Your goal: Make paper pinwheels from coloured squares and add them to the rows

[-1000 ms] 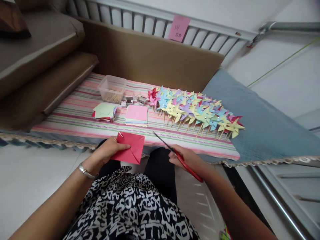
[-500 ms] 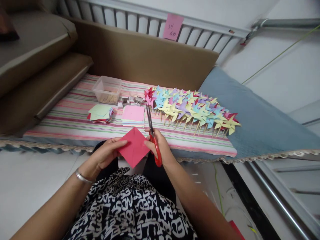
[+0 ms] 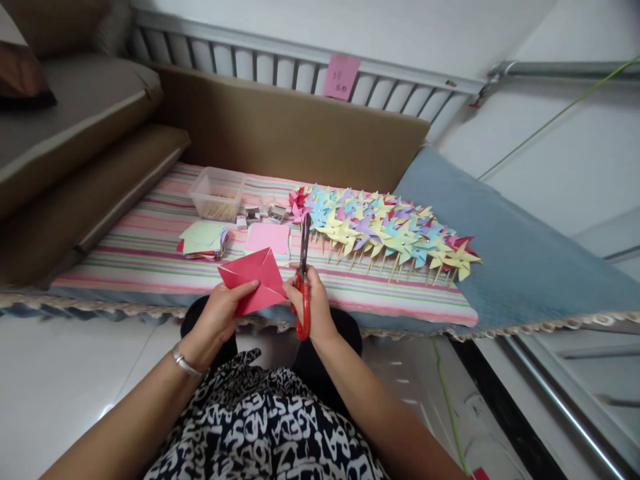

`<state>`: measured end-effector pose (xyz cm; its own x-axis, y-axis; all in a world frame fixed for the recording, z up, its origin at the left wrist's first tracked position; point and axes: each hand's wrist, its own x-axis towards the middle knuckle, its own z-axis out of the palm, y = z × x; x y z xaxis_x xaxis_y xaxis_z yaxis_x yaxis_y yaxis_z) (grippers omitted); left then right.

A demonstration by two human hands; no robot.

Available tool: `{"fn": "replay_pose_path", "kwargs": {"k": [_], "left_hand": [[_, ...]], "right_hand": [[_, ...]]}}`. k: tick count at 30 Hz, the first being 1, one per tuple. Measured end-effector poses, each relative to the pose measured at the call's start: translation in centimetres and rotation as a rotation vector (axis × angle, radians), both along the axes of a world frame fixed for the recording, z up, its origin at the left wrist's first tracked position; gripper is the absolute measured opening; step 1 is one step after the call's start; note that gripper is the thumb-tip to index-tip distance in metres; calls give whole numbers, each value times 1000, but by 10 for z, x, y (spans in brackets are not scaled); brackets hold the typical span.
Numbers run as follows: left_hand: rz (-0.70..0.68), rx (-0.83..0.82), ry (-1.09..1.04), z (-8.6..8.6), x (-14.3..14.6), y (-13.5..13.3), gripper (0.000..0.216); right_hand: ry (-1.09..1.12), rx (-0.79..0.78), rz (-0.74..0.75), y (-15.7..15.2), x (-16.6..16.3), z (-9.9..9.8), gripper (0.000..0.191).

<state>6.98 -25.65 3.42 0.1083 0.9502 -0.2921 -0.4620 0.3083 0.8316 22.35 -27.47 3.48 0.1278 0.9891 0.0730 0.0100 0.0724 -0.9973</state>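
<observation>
A square of red paper with diagonal slits is held over the bed's near edge. My left hand pinches it between thumb and fingers on its left side. My right hand is closed round red-handled scissors, their blades pointing away from me; its thumb and fingertip also touch the paper's right corner. Beyond the hands lie a stack of pink and pale paper squares and a stack of green, red and other squares. Many paper pinwheels on sticks stand to the right.
Left of the small open boxes stands a clear plastic tub with sticks. A striped cloth covers the bed, backed by a brown board. Wrapped packages rise at the left. A pink note hangs on the rail.
The red paper has turned and shifted slightly left, and slits now show on it. The scissors have turned more upright in my right hand. The whole view has shifted slightly.
</observation>
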Motion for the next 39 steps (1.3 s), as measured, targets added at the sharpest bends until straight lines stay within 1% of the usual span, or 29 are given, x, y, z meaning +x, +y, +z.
{"fn": "replay_pose_path", "kwargs": {"k": [2, 4, 6, 8, 10, 12, 14, 16, 20, 24, 27, 32, 35, 39], "left_hand": [[13, 12, 74, 7, -9, 20, 39], [32, 22, 154, 14, -18, 47, 38], [27, 27, 226, 19, -26, 78, 36], [5, 47, 279, 19, -33, 112, 35], [-11, 74, 316, 15, -39, 145, 36], [-33, 106, 337, 8, -42, 176, 37], [-66, 124, 339, 0, -44, 201, 38], [-84, 110, 334, -8, -45, 218, 37], [-64, 44, 315, -22, -48, 235, 33], [-49, -30, 297, -29, -47, 244, 31], [-56, -35, 300, -31, -45, 254, 31], [-120, 28, 264, -30, -43, 265, 36], [-161, 5, 265, -31, -44, 264, 30], [-166, -7, 266, -29, -43, 260, 26]], "right_hand": [[-16, -9, 55, 14, 6, -2, 38], [-64, -9, 131, 30, 11, -6, 41], [-138, -25, 208, 48, 16, -11, 43], [-205, -67, 280, 65, 18, -14, 43], [-231, -137, 340, 83, 19, -15, 45], [-254, -216, 369, 103, 17, -14, 45], [-276, -276, 375, 124, 14, -14, 42], [-257, -306, 368, 143, 9, -15, 37], [-153, -348, 319, 166, 0, -28, 29], [-150, -434, 321, 172, -3, -47, 28], [-186, -493, 333, 172, -1, -55, 29], [-220, -505, 340, 173, 6, -54, 29], [-235, -489, 346, 172, 12, -53, 29], [-275, -470, 384, 170, 19, -56, 31]]}}
